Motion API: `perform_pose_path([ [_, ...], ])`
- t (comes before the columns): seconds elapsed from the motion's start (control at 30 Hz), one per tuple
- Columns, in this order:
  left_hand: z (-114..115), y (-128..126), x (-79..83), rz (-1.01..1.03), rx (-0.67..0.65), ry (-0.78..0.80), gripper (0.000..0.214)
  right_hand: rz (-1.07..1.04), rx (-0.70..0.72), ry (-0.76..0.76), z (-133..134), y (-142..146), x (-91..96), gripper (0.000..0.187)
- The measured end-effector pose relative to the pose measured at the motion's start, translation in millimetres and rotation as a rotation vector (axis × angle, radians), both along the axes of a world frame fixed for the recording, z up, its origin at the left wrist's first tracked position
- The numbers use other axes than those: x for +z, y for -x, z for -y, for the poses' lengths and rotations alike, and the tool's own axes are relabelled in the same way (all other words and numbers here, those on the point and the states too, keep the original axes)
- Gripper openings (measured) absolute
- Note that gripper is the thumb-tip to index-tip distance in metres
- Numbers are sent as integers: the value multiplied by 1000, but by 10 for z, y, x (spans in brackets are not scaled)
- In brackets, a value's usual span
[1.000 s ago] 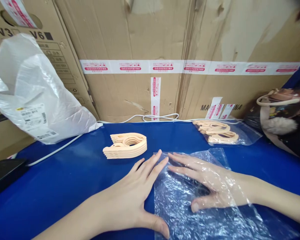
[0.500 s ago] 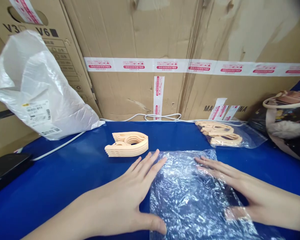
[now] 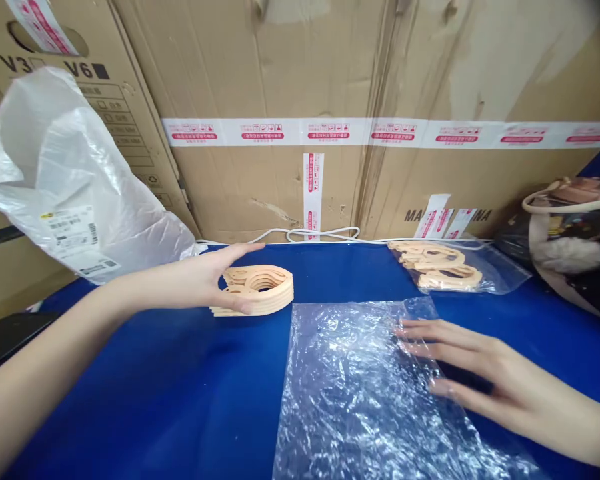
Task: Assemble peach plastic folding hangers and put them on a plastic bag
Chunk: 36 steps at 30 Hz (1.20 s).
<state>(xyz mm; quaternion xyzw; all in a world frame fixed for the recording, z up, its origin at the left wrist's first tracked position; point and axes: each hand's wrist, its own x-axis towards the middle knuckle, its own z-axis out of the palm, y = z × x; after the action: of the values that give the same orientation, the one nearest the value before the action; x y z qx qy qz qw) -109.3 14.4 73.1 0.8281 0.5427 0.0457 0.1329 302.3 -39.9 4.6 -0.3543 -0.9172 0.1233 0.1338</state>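
A stack of peach-coloured plastic pieces [image 3: 273, 300], which look like folded travel hangers, lies on the blue table. My left hand [image 3: 200, 277] reaches over its left end, thumb along the near side and fingers stretched out above the far side; the hand is open, and whether it touches the stack I cannot tell. A clear, crinkled plastic bag [image 3: 350, 380] is spread flat at the front. On its right edge rests my right hand [image 3: 485, 367], open, with the fingers apart.
Similar peach pieces [image 3: 445, 263] lie in a clear bag at the back right, beside a dark handbag [image 3: 570, 233] with a pompom. A white plastic mailer [image 3: 75, 180] leans at left above a black device [image 3: 15, 337]. Taped cardboard boxes [image 3: 270, 180] and a white cable [image 3: 325, 235] line the back.
My left hand has left the plastic bag and moved up and left to the peach stack. My right hand has stayed near the bag's right edge, shifting slightly.
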Motion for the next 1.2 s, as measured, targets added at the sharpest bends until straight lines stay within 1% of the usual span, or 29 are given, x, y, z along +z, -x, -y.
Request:
perform_pose_path([
  [0.07,-54,39,-41,19,13,67,94,-88,-3,-55,6,12,49,23],
  [0.1,-68,56,-61,37,11,82,94,-130,-23,-78,15,18,77,20],
  [0.27,-92,116,-120,104,1,82,88,-268,-198,-168,67,48,213,23],
  [0.4,-58,87,-85,101,35,43,84,-256,-184,-214,27,107,285,20],
  [0.47,11,-1,-49,128,30,-22,82,-260,-181,-230,-12,184,306,19],
  [0.5,62,-71,-32,156,4,-61,80,-271,-197,-215,-32,237,312,18],
  [0.57,193,-257,-7,236,-87,-129,73,-320,-253,-122,-67,361,313,20],
  [0.6,268,-366,-2,267,-153,-165,71,-363,-278,-35,-82,426,308,24],
  [0.67,416,-587,-15,290,-247,-238,65,-476,-283,223,-104,545,295,32],
  [0.77,574,-845,-96,283,-360,-279,62,-627,-186,694,-111,654,272,34],
  [0.8,601,-898,-138,281,-382,-306,62,-669,-164,806,-106,667,265,34],
  [0.83,615,-934,-185,278,-395,-338,62,-709,-154,879,-98,672,258,34],
  [0.87,618,-956,-235,271,-403,-374,64,-753,-158,918,-89,669,250,33],
  [0.93,601,-969,-334,242,-410,-445,69,-835,-190,949,-73,654,230,31],
  [1.03,562,-953,-451,154,-416,-546,77,-885,-202,994,-61,633,191,28],
  [1.1,548,-942,-497,93,-420,-606,80,-888,-200,1015,-57,631,167,26],
  [1.2,552,-938,-520,45,-429,-669,81,-877,-212,1013,-49,638,152,26],
])
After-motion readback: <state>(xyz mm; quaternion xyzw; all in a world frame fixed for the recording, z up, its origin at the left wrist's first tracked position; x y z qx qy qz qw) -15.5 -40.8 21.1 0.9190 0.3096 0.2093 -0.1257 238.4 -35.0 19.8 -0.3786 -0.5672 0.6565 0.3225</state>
